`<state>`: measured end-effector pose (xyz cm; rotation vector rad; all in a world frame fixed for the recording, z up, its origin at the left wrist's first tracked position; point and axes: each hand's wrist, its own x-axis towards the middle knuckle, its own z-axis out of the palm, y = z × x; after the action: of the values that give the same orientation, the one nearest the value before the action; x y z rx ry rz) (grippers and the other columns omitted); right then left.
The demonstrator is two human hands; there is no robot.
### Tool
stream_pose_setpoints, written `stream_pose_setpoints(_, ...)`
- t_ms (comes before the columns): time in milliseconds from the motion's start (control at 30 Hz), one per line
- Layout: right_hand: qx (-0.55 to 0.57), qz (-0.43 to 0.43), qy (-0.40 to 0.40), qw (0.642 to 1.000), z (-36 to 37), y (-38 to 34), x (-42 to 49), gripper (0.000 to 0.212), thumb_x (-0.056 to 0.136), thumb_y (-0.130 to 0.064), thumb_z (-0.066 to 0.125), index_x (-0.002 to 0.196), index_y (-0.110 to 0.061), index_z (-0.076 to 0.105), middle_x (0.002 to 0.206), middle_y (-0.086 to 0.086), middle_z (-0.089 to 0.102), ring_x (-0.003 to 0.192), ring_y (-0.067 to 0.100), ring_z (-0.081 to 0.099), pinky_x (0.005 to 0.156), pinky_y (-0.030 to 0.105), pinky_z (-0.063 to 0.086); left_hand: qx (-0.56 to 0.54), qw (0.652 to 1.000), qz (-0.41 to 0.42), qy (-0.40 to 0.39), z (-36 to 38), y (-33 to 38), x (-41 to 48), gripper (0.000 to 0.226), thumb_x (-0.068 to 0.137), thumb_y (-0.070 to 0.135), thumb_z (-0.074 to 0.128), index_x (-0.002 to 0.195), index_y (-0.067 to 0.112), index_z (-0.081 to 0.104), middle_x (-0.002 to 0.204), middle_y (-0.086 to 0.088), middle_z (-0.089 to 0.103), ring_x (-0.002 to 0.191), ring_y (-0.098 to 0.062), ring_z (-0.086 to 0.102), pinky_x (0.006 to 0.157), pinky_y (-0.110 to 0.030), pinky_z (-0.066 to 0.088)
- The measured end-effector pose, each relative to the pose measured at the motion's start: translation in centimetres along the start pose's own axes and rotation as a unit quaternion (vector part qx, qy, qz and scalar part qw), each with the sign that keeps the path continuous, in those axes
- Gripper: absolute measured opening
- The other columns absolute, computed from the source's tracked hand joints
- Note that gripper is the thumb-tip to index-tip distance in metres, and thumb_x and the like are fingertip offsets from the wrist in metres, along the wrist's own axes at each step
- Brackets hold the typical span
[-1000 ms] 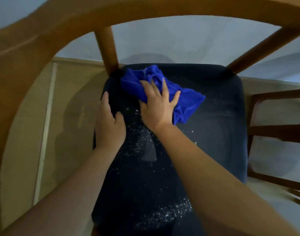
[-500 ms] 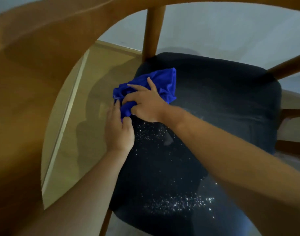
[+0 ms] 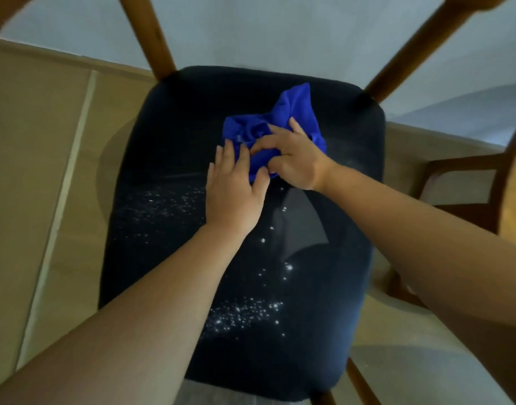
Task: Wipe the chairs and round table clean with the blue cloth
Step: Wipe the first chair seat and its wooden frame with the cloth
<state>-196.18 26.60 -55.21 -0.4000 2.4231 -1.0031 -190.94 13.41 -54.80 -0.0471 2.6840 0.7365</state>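
Observation:
The blue cloth [image 3: 291,118] lies bunched on the far middle of the dark chair seat [image 3: 169,118]. My right hand [image 3: 294,159] grips the cloth's near part with curled fingers. My left hand [image 3: 233,191] rests beside it with straight fingers, its fingertips and thumb touching the cloth's near edge. White crumbs [image 3: 245,314] are scattered over the seat's middle and front.
Wooden backrest posts [image 3: 151,36] rise behind the seat. A second wooden chair [image 3: 467,194] stands at the right. Beige floor [image 3: 40,171] lies to the left, and a pale wall [image 3: 250,30] is behind.
The cloth and both hands have shifted from the seat's far left corner toward its middle. My left hand now touches the cloth's edge, and the view has swung.

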Motion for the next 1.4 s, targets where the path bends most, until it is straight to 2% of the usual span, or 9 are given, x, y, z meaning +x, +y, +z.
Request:
stream_pose_setpoints(167, 0.030, 0.062, 0.105, 0.992, -1.2, 4.0, -6.1, 0.041, 0.079, -0.002, 0.048, 0.115, -0.017, 0.062, 0.127, -0.005, 0.048, 0.137, 0.016, 0.026, 0.112, 0.048, -0.011, 0.071, 0.993, 0.066, -0.070, 2.6, 5.5, -0.1, 0.057, 0.099, 0.035, 0.033, 0.149, 0.014, 0.015, 0.158, -0.010, 0.003, 0.145, -0.025, 0.000, 0.116, -0.036, 0.003)
stream_pose_setpoints(300, 0.094, 0.165, 0.183, 0.965, -0.5, 5.1, -10.0, 0.047, 0.083, 0.001, 0.048, 0.123, -0.023, 0.057, 0.125, -0.028, 0.034, 0.143, 0.009, 0.005, 0.112, 0.045, -0.012, 0.114, 0.977, 0.144, -0.111, 3.8, 7.8, -0.4, 0.057, 0.099, 0.034, 0.033, 0.149, 0.013, 0.015, 0.158, -0.009, 0.002, 0.145, -0.026, -0.002, 0.116, -0.037, 0.003)
stream_pose_setpoints(400, 0.134, 0.181, 0.245, 0.943, 1.3, 5.7, -12.2, 0.045, 0.081, -0.013, 0.045, 0.120, -0.033, 0.055, 0.141, -0.011, 0.044, 0.145, 0.016, 0.008, 0.116, 0.053, -0.003, 0.152, 0.957, 0.205, -0.137, 4.4, 8.8, -0.6, 0.056, 0.100, 0.032, 0.032, 0.149, 0.013, 0.013, 0.158, -0.008, -0.001, 0.145, -0.026, -0.003, 0.116, -0.037, 0.002)
stream_pose_setpoints(500, 0.175, 0.271, 0.318, 0.891, 2.6, 4.5, -12.7, 0.043, 0.085, -0.010, 0.047, 0.122, -0.031, 0.054, 0.148, -0.003, 0.037, 0.145, 0.017, 0.003, 0.116, 0.052, 0.003, 0.181, 0.937, 0.257, -0.154, 4.6, 9.1, -0.3, 0.053, 0.101, 0.027, 0.030, 0.149, 0.015, 0.013, 0.158, -0.007, -0.001, 0.145, -0.025, -0.003, 0.116, -0.037, 0.001)
stream_pose_setpoints(600, 0.189, 0.377, 0.351, 0.836, 3.6, 1.9, -10.6, 0.046, 0.088, -0.010, 0.045, 0.126, -0.035, 0.049, 0.155, -0.009, 0.020, 0.144, 0.013, -0.008, 0.112, 0.054, -0.003, 0.179, 0.934, 0.281, -0.133, 3.8, 8.3, 0.8, 0.048, 0.101, 0.023, 0.029, 0.147, 0.015, 0.020, 0.157, -0.007, 0.009, 0.145, -0.024, 0.004, 0.116, -0.037, 0.003)
stream_pose_setpoints(800, 0.141, 0.441, 0.366, 0.808, 7.4, -2.7, -5.6, 0.052, 0.092, -0.016, 0.039, 0.137, -0.039, 0.031, 0.157, -0.008, 0.010, 0.143, 0.021, -0.018, 0.108, 0.059, -0.012, 0.175, 0.925, 0.311, -0.130, 0.2, 3.7, 2.3, 0.041, 0.100, 0.019, 0.031, 0.141, 0.016, 0.035, 0.155, -0.004, 0.020, 0.144, -0.020, 0.013, 0.116, -0.035, 0.005)
stream_pose_setpoints(1033, 0.122, 0.377, 0.313, 0.863, 11.3, -9.2, 1.0, 0.046, 0.094, -0.018, 0.041, 0.136, -0.036, 0.035, 0.154, -0.010, 0.023, 0.144, 0.021, -0.010, 0.104, 0.059, -0.020, 0.143, 0.959, 0.224, -0.094, -5.3, -5.3, 3.5, 0.040, 0.100, 0.018, 0.031, 0.139, 0.015, 0.040, 0.153, -0.004, 0.027, 0.143, -0.020, 0.019, 0.115, -0.037, 0.010)
stream_pose_setpoints(1167, 0.104, 0.312, 0.246, 0.912, 12.9, -12.5, 3.8, 0.048, 0.092, -0.014, 0.040, 0.135, -0.035, 0.038, 0.151, -0.012, 0.027, 0.144, 0.020, -0.006, 0.102, 0.060, -0.022, 0.089, 0.985, 0.147, -0.013, -7.6, -10.4, 2.5, 0.036, 0.094, 0.014, 0.040, 0.127, 0.005, 0.054, 0.140, -0.014, 0.046, 0.131, -0.030, 0.040, 0.106, -0.043, 0.030)
stream_pose_setpoints(1400, 0.009, 0.164, 0.064, 0.984, 12.7, -14.7, 5.1, 0.054, 0.085, -0.012, 0.046, 0.133, -0.036, 0.042, 0.151, -0.011, 0.026, 0.143, 0.023, 0.002, 0.102, 0.064, -0.017, 0.036, 0.992, -0.101, 0.061, -7.1, -13.4, -2.4, 0.030, 0.096, 0.019, 0.040, 0.115, 0.003, 0.058, 0.147, -0.006, 0.034, 0.131, -0.024, 0.036, 0.105, -0.042, 0.032)
